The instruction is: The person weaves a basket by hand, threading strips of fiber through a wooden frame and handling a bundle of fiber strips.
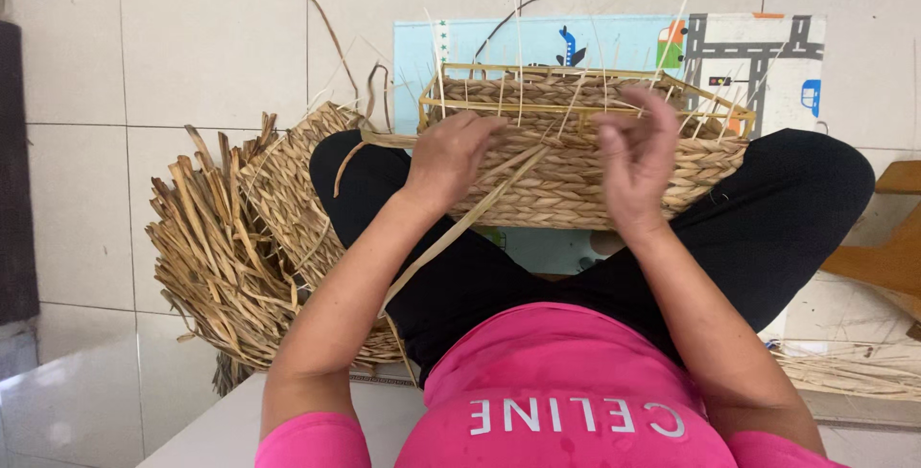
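Rectangular tan woven-straw basket (576,166) braced on crossed legs for weaving, left hand (449,156) pinching a flat pale straw strand (460,226), right hand (638,147) loosely curled, grasping nothing visible.

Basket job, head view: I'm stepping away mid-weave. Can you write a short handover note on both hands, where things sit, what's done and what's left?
Left hand: pressed on the basket at its near left wall, on a long loose straw strand that trails toward the body.
Right hand: raised at the basket's right rim, blurred; grip cannot be told.
Basket lies across the lap, with thin sticks poking above its rim.
Done: walls woven nearly to the rim.
Left: the rim, the loose strand.
A second woven piece with loose ends lies on the floor at the left.
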